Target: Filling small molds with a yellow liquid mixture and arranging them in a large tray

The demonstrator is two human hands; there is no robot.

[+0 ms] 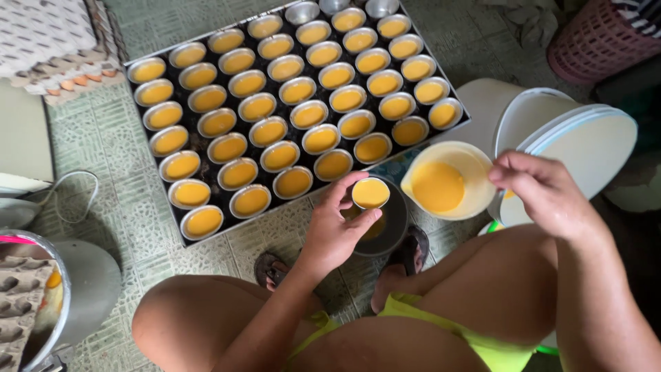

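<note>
My left hand [336, 227] holds a small round metal cup [370, 193] filled with orange-yellow batter, just off the near edge of a large dark baking tray [451, 88]. Several filled cups stand in rows on the tray, and three empty ones sit at its far corner [301, 11]. My right hand [544, 189] grips the handle side of a pale plastic jug [476, 165] holding the same batter, tilted near the held cup. Below the cup sits a dark bowl [394, 227] on the tiled floor.
White bucket lids [585, 148] lie to the right of the jug. A pink basket [595, 38] stands at the top right. Egg cartons [48, 41] sit at the top left, and a metal pot [82, 289] with egg trays is at the lower left. My knees and sandalled feet fill the foreground.
</note>
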